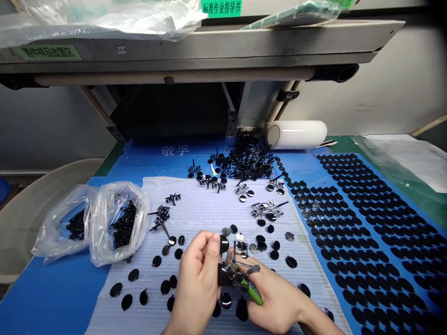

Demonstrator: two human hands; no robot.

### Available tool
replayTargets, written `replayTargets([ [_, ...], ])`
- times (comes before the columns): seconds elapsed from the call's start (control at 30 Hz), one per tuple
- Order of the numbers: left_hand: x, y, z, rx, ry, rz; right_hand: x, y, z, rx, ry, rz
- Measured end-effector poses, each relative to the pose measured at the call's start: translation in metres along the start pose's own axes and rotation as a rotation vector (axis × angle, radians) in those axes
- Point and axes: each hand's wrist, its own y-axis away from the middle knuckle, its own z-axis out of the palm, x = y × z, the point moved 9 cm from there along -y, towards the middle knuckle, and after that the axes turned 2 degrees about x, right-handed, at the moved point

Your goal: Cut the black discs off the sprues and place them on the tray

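Observation:
My left hand (195, 279) is closed, thumb and fingers pinching a black plastic sprue (240, 253) with round glossy discs and thin runners. Wrapped around green-handled nippers (254, 294), my right hand (274, 298) is right up against the sprue. The jaws of the nippers are mostly hidden behind the part. Loose black discs (127, 302) lie scattered on the white foam sheet (195, 204) around both hands. Farther up the sheet are more sprues (268, 210), some with discs attached.
A heap of black sprues (249, 158) stands at the back, beside a white cylinder (298, 135). Black discs (344, 242) lie in overlapping rows on the right. Two clear bags (139, 232) on the left contain small black pieces. A metal shelf (209, 51) overhangs the bench.

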Motion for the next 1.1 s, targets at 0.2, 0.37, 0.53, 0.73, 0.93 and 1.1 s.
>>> replayTargets([
  [0.2,-0.007,0.0,0.004,-0.033,0.052,-0.047,-0.004,-0.003,0.001,-0.027,0.007,-0.014],
  [0.37,-0.007,-0.001,0.004,-0.058,0.037,-0.018,-0.002,0.0,0.0,0.012,0.127,-0.059],
  [0.53,-0.008,-0.001,0.003,-0.074,0.033,-0.025,0.003,0.0,0.0,0.01,0.207,-0.052],
  [0.73,-0.01,-0.003,-0.001,-0.051,0.056,-0.025,0.009,-0.006,0.004,-0.033,0.215,-0.028],
  [0.93,-0.01,-0.006,-0.013,0.064,0.199,-0.029,0.019,-0.008,-0.008,0.174,0.397,0.053],
  [1.1,-0.012,-0.004,-0.015,0.107,0.287,-0.05,0.014,-0.019,-0.013,0.273,0.388,0.076],
])
